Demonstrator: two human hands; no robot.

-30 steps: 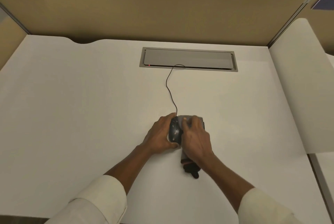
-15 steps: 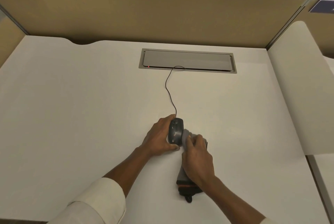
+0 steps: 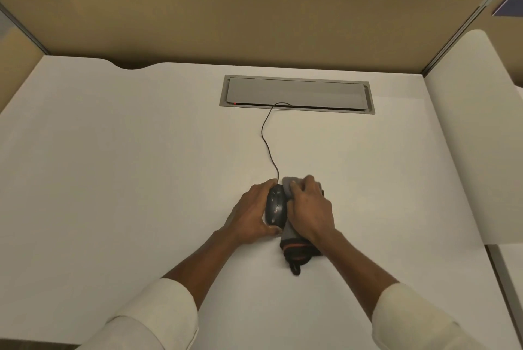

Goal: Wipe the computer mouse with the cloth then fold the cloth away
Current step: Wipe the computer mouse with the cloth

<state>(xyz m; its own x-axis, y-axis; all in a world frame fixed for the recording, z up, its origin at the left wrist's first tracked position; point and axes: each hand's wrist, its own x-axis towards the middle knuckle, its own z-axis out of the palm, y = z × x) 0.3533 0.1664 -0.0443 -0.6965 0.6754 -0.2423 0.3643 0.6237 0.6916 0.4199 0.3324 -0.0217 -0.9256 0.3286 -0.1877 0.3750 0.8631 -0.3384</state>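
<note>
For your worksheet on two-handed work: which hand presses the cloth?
The right hand presses the grey cloth; the left hand only steadies the mouse.

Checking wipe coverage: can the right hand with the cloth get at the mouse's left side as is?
Probably not. The left hand wraps the left side of the mouse, covering it. The right hand presses the cloth against the mouse's right side only. The left grip would have to shift first.

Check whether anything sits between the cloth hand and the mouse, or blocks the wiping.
Nothing visible does. The right hand presses the grey cloth straight against the right side of the mouse, while the left hand steadies its other side. The cable runs away toward the desk hatch, clear of both hands.
</note>
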